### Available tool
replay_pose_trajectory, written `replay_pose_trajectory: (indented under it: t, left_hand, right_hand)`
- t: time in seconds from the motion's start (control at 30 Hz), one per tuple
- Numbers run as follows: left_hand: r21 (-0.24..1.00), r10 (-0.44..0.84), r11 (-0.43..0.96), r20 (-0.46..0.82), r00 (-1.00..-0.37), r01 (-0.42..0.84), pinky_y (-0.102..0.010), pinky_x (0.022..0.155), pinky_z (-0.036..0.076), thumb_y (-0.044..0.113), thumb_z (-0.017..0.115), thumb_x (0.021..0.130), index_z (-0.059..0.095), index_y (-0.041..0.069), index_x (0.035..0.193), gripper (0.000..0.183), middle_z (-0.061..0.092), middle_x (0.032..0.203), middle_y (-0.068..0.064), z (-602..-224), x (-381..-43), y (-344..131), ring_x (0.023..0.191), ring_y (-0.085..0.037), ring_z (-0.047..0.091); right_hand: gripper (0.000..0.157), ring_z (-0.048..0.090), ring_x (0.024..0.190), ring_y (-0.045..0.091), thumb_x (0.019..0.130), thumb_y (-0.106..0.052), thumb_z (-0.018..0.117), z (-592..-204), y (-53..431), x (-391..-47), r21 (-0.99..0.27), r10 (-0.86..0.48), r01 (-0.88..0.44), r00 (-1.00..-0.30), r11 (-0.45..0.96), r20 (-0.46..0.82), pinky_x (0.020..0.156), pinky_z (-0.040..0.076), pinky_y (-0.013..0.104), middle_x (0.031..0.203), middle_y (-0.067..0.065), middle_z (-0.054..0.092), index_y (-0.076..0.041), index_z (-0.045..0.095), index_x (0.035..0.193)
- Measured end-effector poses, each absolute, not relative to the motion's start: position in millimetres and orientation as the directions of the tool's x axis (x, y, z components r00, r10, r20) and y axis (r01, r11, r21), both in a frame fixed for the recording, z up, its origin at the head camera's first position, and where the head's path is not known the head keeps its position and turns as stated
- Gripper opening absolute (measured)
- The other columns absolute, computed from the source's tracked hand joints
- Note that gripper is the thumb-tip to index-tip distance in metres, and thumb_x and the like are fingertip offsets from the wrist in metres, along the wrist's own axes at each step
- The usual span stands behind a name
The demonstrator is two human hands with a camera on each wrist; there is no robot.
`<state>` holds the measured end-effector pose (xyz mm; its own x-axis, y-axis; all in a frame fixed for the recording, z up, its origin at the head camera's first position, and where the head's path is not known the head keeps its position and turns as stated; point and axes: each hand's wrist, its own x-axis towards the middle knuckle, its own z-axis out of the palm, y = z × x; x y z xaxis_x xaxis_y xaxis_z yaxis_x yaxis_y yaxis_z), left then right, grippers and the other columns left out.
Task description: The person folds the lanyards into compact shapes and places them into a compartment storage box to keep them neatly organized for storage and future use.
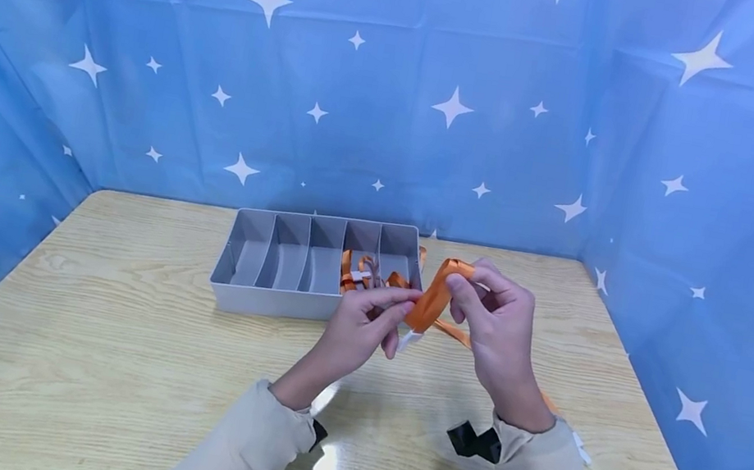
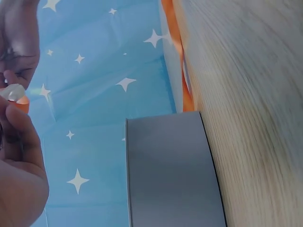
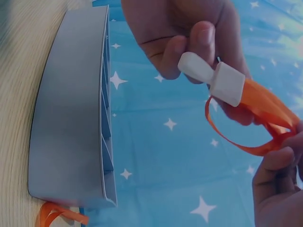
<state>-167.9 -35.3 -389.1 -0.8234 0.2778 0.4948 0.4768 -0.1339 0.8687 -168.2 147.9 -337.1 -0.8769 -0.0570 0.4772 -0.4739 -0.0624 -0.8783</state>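
Note:
Above the table's right half, both hands hold a folded orange lanyard (image 1: 430, 304) with a white plastic clip (image 3: 227, 82) at one end. My left hand (image 1: 365, 325) pinches it near the clip end. Thumb and fingers of my right hand (image 1: 499, 322) pinch the upper, looped end. A thin loop of the orange strap hangs between the hands in the right wrist view. Just behind the left hand stands a grey divided box (image 1: 276, 301); more orange lanyards (image 1: 357, 272) with a white clip lie in its right-hand compartments.
Further orange strap (image 1: 454, 332) lies on the table right of the box. Another lanyard's white clip (image 1: 581, 448) shows beside the right sleeve, which partly covers it. A blue star-patterned curtain (image 1: 340, 96) stands behind and beside the wooden table (image 1: 66, 349).

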Motion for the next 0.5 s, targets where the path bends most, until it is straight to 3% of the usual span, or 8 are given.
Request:
replay_pose_trajectory:
  t: [0.27, 0.37, 0.5]
  left_hand:
    - [0.882, 0.307, -0.161, 0.471, -0.827, 0.443, -0.026, 0.047, 0.046, 0.015, 0.057, 0.102, 0.064, -0.006, 0.126, 0.032, 0.06, 0.067, -0.017, -385.9, -163.2, -35.5, 0.046, -0.034, 0.054]
    - [0.888, 0.312, -0.141, 0.46, -0.831, 0.438, -0.026, 0.045, 0.043, 0.02, 0.065, 0.098, 0.066, -0.004, 0.125, 0.036, 0.064, 0.074, -0.018, -385.6, -162.0, -34.4, 0.047, -0.027, 0.054]
    - [0.881, 0.311, -0.108, 0.47, -0.826, 0.46, -0.025, 0.044, 0.042, 0.012, 0.071, 0.093, 0.071, -0.002, 0.116, 0.027, 0.067, 0.08, -0.014, -384.8, -161.5, -31.7, 0.047, -0.018, 0.053]
  right_hand:
    - [0.012, 0.046, 0.057, 0.02, 0.095, -0.001, 0.065, -337.7, 147.9, -168.5, -0.872, -0.055, -0.488, -0.87, -0.034, 0.489, 0.053, 0.041, 0.026, 0.077, 0.007, 0.049, 0.009, 0.07, 0.095]
    - [0.011, 0.047, 0.057, 0.02, 0.095, -0.001, 0.065, -337.7, 147.1, -168.9, -0.871, -0.058, -0.491, -0.869, -0.024, 0.492, 0.054, 0.042, 0.026, 0.077, 0.007, 0.05, 0.009, 0.071, 0.095]
    - [0.011, 0.047, 0.057, 0.02, 0.095, -0.002, 0.065, -337.0, 146.0, -168.9, -0.873, -0.066, -0.487, -0.871, -0.016, 0.487, 0.054, 0.042, 0.026, 0.076, 0.008, 0.051, 0.008, 0.071, 0.095]
